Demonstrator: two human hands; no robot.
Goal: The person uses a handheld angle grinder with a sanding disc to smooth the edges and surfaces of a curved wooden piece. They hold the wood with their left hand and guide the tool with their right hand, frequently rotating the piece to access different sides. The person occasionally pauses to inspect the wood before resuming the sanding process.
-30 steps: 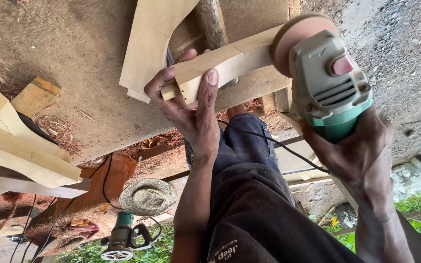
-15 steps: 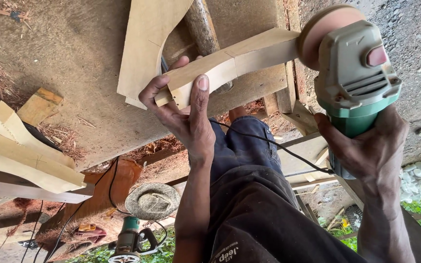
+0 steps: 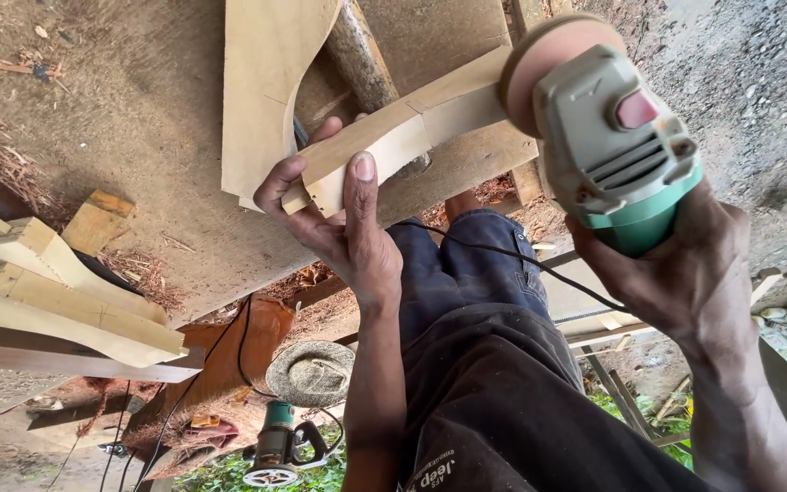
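The hands have little room between them: the left hand grips the near end of the curved wooden piece, the sander in the right hand presses its disc on the far end, and the person's knee fills the gap just beneath. Behind the piece a broad curved board and a round log block the way. To the left the sawdust-strewn floor lies bare up to a stack of cut wooden pieces, while a straw hat and a second power tool sit well apart from the hands.
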